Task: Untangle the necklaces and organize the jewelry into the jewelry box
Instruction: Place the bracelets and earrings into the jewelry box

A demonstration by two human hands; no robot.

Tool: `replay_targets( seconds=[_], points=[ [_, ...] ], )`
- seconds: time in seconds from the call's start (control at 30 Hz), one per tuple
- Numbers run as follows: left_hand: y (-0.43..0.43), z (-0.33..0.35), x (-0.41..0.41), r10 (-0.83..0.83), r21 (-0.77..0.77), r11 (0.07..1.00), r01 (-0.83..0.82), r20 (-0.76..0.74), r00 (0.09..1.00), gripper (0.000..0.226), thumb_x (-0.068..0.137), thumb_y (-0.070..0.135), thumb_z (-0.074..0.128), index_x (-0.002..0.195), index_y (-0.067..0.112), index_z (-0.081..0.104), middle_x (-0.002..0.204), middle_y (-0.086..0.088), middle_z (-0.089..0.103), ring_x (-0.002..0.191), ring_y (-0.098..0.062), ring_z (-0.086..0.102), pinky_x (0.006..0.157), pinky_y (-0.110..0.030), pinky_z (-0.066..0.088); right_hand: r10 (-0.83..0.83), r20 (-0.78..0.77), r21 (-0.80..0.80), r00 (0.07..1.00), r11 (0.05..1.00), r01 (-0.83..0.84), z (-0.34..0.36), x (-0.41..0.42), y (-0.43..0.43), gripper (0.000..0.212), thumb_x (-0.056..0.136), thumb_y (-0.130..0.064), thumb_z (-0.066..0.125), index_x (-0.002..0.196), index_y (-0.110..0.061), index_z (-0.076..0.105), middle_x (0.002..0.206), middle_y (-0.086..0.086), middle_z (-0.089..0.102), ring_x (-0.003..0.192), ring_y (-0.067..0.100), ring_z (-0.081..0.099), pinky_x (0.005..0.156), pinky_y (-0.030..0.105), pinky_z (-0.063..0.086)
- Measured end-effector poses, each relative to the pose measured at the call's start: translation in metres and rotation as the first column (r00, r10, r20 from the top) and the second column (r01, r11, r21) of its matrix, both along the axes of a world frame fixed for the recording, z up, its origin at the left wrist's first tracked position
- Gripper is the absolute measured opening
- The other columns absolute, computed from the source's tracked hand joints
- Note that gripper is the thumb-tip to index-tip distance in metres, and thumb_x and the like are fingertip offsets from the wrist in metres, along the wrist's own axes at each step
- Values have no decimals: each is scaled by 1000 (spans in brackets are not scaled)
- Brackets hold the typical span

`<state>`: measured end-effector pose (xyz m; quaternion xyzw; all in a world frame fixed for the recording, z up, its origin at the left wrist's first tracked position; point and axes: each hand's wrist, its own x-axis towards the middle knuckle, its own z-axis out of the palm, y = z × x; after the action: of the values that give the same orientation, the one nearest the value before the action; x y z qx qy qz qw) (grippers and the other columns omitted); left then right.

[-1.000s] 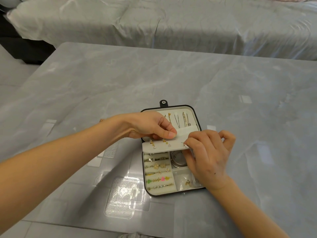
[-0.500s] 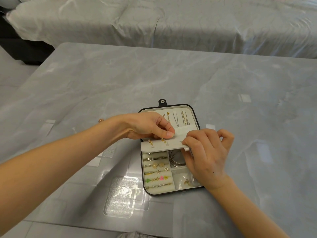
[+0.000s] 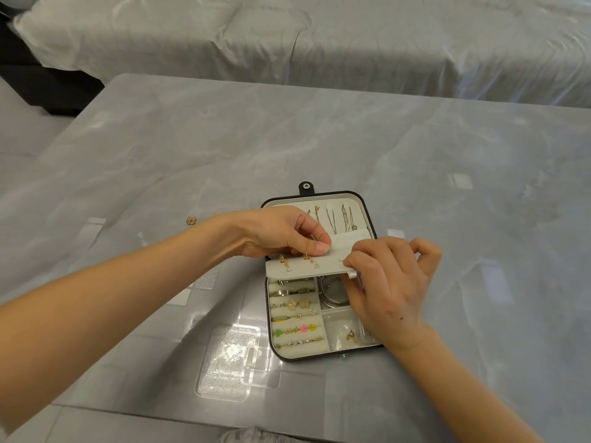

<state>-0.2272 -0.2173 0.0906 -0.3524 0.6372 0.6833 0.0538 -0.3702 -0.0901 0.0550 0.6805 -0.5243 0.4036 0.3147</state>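
Squarely on the glossy grey marble-pattern table [image 3: 287, 139] lies the open black jewelry box with cream lining [image 3: 359, 206], its snap tab [image 3: 306, 188] pointing away from the person. Thin gold and silver necklaces [image 3: 339, 219] hang in straight lines inside the box's lid half. Across the box's middle lies a cream padded earring flap [image 3: 323, 266], carrying small gold and pearl earrings [image 3: 284, 262] near its left end. The left hand [image 3: 281, 233] reaches in over the box's left edge, thumb and curled fingers pinching the flap's far edge. The right hand [image 3: 390, 289] covers the box's right side, fingers bent, pinching the flap's right end; whether it also holds a small piece cannot be told. In the box's near half, rows of rings [image 3: 297, 318] sit in foam rolls on the left, with silver bangles [image 3: 332, 292] in the compartment beside them. A clear textured plastic lid [image 3: 228, 362] lies near the box's near-left corner, and a small rose-gold piece [image 3: 191, 220] sits well to the box's left.
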Motion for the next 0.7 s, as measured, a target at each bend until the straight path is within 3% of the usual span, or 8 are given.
replay_targets(
  seconds=[0.4, 0.6, 0.7],
  points=[
    [0, -2, -1, -17, -23, 1000, 17, 0, 1000, 9, 84, 9, 62, 78, 15, 65, 77, 0, 61, 72, -10, 55, 67, -19, 48, -6, 12, -5, 1000, 1000, 7, -1, 0, 0, 33, 69, -6, 75, 82, -18, 47, 71, 0, 67, 72, 15, 50, 72, 35, 27],
    [-1, 0, -1, -73, -73, 995, 74, 13, 997, 2, 81, 16, 65, 81, 15, 67, 90, -10, 61, 85, -22, 53, 80, -35, 44, -14, -2, -9, 1000, 1000, 14, 0, 1, 0, 32, 70, -8, 75, 82, -18, 47, 71, 0, 67, 72, 16, 49, 72, 35, 27],
    [-5, 7, -5, -157, -45, 986, 160, 56, 986, 7, 85, 10, 61, 86, 12, 68, 90, -2, 66, 88, -18, 58, 87, -31, 47, -24, -12, -13, 1000, 1000, 24, 0, 1, 0, 39, 62, -4, 78, 81, -18, 47, 70, -1, 66, 70, 16, 49, 71, 35, 27]
  ],
)
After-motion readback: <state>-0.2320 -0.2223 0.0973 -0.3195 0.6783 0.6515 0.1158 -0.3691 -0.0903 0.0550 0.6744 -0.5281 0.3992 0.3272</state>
